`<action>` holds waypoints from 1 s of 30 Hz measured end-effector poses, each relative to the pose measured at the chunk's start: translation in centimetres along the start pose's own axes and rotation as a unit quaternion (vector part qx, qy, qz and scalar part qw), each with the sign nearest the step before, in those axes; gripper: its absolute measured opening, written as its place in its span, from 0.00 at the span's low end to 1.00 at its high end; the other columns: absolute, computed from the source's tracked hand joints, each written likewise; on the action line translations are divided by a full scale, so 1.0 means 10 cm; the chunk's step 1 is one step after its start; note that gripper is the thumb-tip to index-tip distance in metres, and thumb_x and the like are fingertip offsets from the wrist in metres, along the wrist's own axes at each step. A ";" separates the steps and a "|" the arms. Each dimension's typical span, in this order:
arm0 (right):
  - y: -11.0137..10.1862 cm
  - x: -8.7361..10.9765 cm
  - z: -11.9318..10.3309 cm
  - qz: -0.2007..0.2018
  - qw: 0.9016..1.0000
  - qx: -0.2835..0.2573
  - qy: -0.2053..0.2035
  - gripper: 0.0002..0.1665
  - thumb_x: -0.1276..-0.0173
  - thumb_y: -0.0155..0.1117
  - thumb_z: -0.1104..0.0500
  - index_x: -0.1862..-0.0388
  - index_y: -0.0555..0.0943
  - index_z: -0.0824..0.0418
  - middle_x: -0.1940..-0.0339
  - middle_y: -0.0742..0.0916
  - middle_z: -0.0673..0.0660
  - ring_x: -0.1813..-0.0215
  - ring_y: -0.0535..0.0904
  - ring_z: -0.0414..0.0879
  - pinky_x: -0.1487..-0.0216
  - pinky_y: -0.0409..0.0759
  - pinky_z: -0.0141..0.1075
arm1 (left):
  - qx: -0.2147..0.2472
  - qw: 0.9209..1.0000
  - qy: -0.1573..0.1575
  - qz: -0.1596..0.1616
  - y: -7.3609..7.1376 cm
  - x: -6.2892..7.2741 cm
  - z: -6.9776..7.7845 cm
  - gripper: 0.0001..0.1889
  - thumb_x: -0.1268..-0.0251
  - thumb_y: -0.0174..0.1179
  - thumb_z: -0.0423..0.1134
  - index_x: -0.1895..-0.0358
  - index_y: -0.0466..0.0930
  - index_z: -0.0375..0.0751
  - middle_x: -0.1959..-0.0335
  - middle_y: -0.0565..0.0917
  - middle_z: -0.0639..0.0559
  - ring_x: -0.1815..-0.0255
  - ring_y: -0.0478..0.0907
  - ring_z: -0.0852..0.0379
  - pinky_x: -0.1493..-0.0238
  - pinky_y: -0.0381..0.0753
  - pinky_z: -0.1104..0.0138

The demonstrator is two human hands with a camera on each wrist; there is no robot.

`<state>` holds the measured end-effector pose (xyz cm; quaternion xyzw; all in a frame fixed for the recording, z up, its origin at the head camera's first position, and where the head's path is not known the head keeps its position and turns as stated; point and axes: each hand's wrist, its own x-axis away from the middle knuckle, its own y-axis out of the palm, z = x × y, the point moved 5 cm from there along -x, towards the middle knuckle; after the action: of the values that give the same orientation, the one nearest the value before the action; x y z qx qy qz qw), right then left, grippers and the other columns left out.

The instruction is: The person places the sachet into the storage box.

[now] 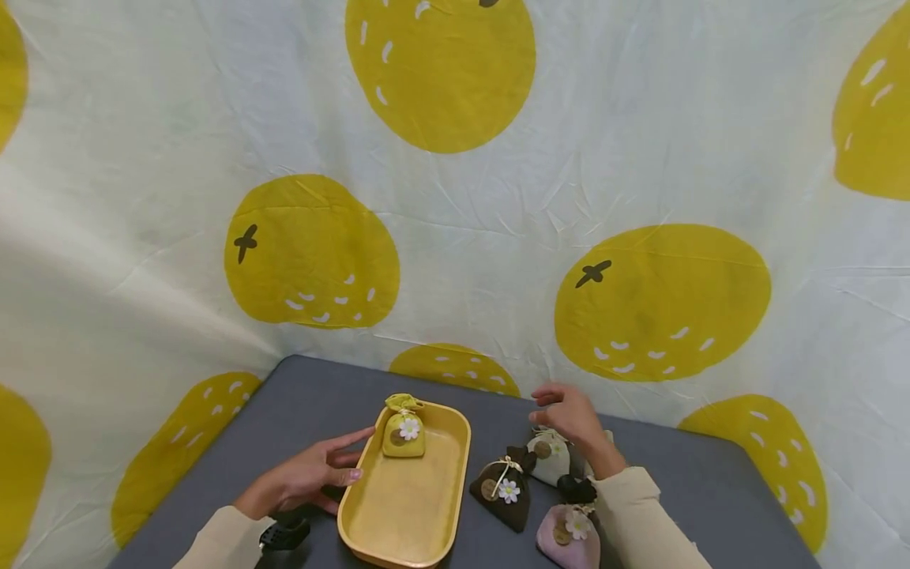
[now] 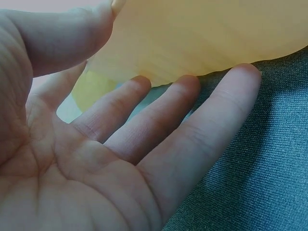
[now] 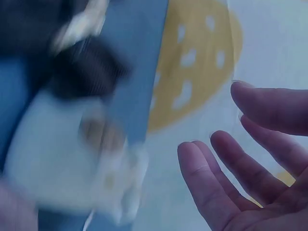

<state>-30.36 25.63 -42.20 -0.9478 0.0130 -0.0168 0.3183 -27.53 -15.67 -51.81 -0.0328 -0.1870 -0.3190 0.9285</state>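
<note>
Facing a fruit-patterned cloth backdrop (image 1: 476,197) beyond the left grip (image 1: 309,472) and right grip (image 1: 571,412), over a dark grey counter (image 1: 320,399). Bracing the yellow tray (image 1: 405,518) on its left side with the left grip, fingers spread and fairly straight against the wall. Hovering with the right grip, fingers apart and loosely bent, pinching nothing.

Seeming only partway through filling: showing the yellow-green pouch (image 1: 405,450) in the tray's far end, just right of the left grip's fingertips, but at least three others outside. Seeing these near the right grip: the brown pouch (image 1: 515,510) left of it and closer in, the pale pouch (image 1: 562,468) just on its near side, the pink pouch (image 1: 550,545) beside the right sleeve (image 1: 647,521).

Looking soft and plump, cinched at the neck, upper part bunched; bearing a white flower (image 1: 408,429) and, smaller still, a brown button (image 1: 397,435).
</note>
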 end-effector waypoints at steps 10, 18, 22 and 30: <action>-0.74 0.24 0.83 0.039 0.996 0.064 0.048 0.27 0.35 0.72 0.63 0.38 0.81 0.73 0.40 0.85 0.75 0.43 0.84 0.67 0.48 0.85 0.55 | 0.007 1.000 0.005 -0.007 0.02 0.02 0.05 0.45 0.23 0.62 0.39 0.13 0.43 0.51 0.17 0.59 0.31 0.34 0.82 0.39 0.54 0.89 0.44; -0.90 0.32 1.28 0.018 0.994 0.059 0.093 0.33 0.37 0.75 0.61 0.36 0.79 0.75 0.39 0.84 0.77 0.44 0.85 0.65 0.46 0.84 0.56 | 0.007 1.000 0.005 -0.005 -0.01 0.03 0.04 0.46 0.23 0.62 0.39 0.13 0.42 0.51 0.17 0.58 0.31 0.34 0.82 0.40 0.54 0.88 0.43; -0.81 0.33 1.42 -0.012 0.992 0.016 0.126 0.32 0.35 0.75 0.59 0.36 0.79 0.74 0.38 0.84 0.75 0.46 0.86 0.57 0.49 0.87 0.51 | 0.008 1.000 0.004 -0.005 -0.01 0.02 0.02 0.45 0.23 0.62 0.39 0.13 0.43 0.52 0.17 0.59 0.31 0.34 0.82 0.40 0.54 0.89 0.44; -0.71 0.38 1.48 -0.041 0.993 0.006 0.112 0.29 0.37 0.75 0.63 0.37 0.82 0.69 0.33 0.82 0.75 0.33 0.78 0.68 0.50 0.85 0.49 | 0.009 1.000 -0.001 -0.003 0.01 -0.01 0.00 0.45 0.23 0.62 0.39 0.13 0.44 0.52 0.17 0.59 0.32 0.34 0.82 0.40 0.54 0.88 0.43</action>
<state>-25.87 40.13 -49.64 -0.9377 0.0100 -0.1363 0.3193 -27.49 -15.56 -51.86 -0.0245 -0.1907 -0.3200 0.9277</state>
